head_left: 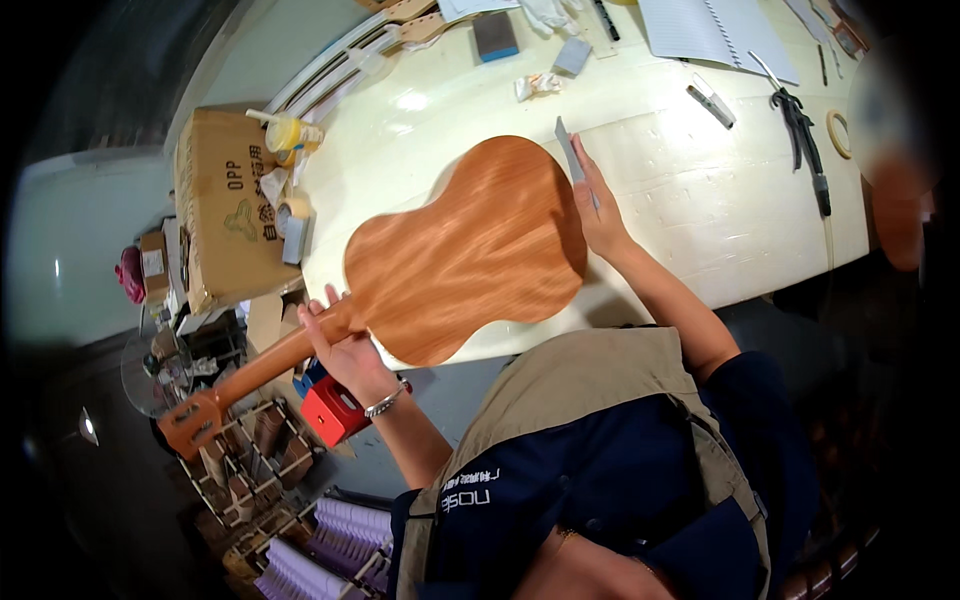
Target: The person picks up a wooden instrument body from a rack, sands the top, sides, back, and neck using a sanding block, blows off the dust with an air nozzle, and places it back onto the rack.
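Observation:
A small guitar point(470, 250) of bare reddish-brown wood is held with its back turned up over the pale table. Its neck slants down to the left and ends in a slotted headstock point(192, 424). Where the neck joins the body, my left hand point(352, 358) supports it from beneath, thumb and fingers on either side. My right hand point(598, 212) is at the rounded bottom end of the body, holding a thin grey sheet point(569, 152) that looks like sandpaper. Whether the sheet touches the guitar's side is hard to make out.
On the pale table point(680, 240) are a blue-grey sanding block point(494, 36), a spiral notebook point(700, 35), a black air gun point(800, 130) and a tape ring point(838, 134). A cardboard box point(225, 210) and yellow cup point(292, 134) stand left. Below is a red box point(333, 411).

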Available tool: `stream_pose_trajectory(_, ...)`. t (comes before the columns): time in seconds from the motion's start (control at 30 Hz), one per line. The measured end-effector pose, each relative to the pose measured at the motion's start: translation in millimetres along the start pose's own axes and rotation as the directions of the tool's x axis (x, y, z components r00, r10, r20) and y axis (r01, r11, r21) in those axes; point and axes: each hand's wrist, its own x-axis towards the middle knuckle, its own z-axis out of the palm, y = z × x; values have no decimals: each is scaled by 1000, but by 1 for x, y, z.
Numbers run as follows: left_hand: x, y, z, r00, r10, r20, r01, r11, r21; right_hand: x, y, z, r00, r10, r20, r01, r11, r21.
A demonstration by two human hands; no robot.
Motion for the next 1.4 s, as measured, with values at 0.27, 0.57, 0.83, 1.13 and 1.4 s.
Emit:
stream_pose_trajectory(0.27, -14, 20, 19, 869, 189, 457, -40, 948, -316, -12, -106, 58, 753, -232, 615, 497, 813, -302)
stream_pose_trajectory(0.57, -56, 24, 32, 854, 272, 442, -181, 954, -238, -5, -147, 82, 776, -367, 513, 532, 818, -219)
stream_pose_trajectory(0.83, -50, 21, 14, 879, 244, 411, -172, 964, -203, 42, 27, 9, 942, 178, 285, -50, 912, -406)
stream_pose_trajectory(1.13, -56, 22, 16, 862, 239, 447, -147, 962, -231, 17, -100, 68, 829, -248, 502, 446, 835, -323)
stream_pose_trajectory(1.4, -47, 17, 1, 899, 240, 367, -136, 948, -287, 2, -67, 61, 929, -32, 370, 231, 829, -509)
